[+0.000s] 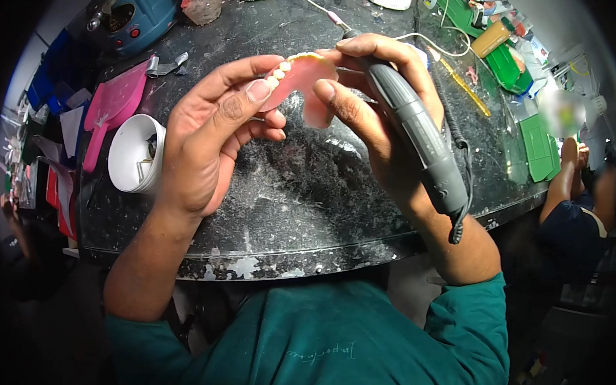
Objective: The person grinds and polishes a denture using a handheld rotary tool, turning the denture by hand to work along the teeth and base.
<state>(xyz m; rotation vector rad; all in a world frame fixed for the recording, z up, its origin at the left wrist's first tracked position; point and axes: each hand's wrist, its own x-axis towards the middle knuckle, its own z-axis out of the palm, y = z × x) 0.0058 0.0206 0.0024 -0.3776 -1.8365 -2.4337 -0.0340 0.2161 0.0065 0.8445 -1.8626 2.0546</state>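
A pink denture [300,80] with a row of cream teeth is held up over the dark workbench, between my two hands. My left hand [219,115] pinches its left side, thumb over the teeth and fingers behind. At the denture's right side, the thumb and fingertips of my right hand [385,107] also grip it. A dark grey rotary handpiece [418,132] rests across that right hand, between thumb and forefinger, its thick end pointing down toward my forearm. From this end hangs a coiled black cord [459,225]. The handpiece's working tip is not clearly visible.
Left of my hands stand a white bowl [136,152] with small items inside and a pink dustpan-like scoop [118,101]. A blue machine [134,17] is behind them. Rightward lie a yellow stick tool [468,86], a jar [493,37] and green trays [540,148]. Other people sit at both sides.
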